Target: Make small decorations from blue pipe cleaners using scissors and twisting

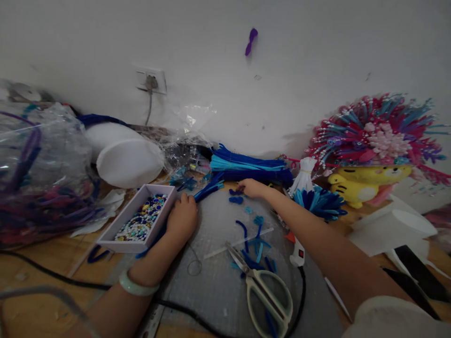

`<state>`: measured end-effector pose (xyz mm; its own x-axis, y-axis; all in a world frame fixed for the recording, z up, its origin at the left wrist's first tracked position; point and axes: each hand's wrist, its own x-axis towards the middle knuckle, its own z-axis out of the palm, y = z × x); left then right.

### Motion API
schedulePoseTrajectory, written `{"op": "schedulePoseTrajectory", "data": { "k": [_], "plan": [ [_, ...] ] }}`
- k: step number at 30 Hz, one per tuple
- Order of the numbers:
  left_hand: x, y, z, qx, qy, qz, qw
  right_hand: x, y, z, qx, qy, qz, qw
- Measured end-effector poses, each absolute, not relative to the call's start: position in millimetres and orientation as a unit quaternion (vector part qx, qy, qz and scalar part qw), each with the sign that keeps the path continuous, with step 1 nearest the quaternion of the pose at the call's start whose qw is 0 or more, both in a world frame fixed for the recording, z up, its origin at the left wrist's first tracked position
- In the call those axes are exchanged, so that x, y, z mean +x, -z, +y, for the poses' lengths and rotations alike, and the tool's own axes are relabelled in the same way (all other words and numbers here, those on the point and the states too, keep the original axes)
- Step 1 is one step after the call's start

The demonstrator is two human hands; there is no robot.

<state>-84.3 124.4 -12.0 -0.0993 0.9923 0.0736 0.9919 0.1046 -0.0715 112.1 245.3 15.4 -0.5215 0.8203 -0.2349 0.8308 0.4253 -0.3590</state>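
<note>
My left hand (183,216) is closed over a bundle of blue pipe cleaners (210,188), right beside a white box of beads (109,239). The bundle's tips stick out beyond the fingers, and more blue shows under the wrist. Farther right, my right hand (254,188) has its fingertips pressed together at a small dark blue twisted piece (235,192). Whether the fingers grip that piece is too small to tell. Scissors (251,277) lie partly open on the grey mat (218,291), near cut blue pipe cleaner bits (259,244).
Pipe cleaner bundles (250,165) lie along the wall. At right are a glue gun (299,253), a white-tied blue bundle (319,203) and a yellow plush toy (359,185) under a decorated headdress (380,126). White foam shapes (130,162) and plastic bags (45,155) fill the left; a black cable (63,278) crosses the front.
</note>
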Motion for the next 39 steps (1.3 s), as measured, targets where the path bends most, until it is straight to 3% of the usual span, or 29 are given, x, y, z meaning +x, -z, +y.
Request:
{"op": "schedulePoseTrajectory", "data": {
  "k": [14, 25, 34, 39],
  "plan": [
    [-84.2, 11.6, 123.8, -0.668, 0.005, -0.742, 0.06, 115.2, -15.2, 239.5, 0.519, 0.214, 0.825, -0.061],
    [-85.0, 13.2, 125.4, -0.669, 0.005, -0.742, 0.048, 112.9, -15.5, 242.8, 0.508, 0.289, 0.81, -0.049],
    [-85.7, 14.0, 125.1, -0.671, 0.0, -0.739, 0.06, 125.3, -32.3, 244.1, 0.54, 0.236, 0.808, 0.002],
    [-85.4, 13.6, 125.5, -0.671, 0.002, -0.739, 0.063, 136.5, -31.0, 246.3, 0.545, 0.262, 0.793, 0.067]
  ]
}}
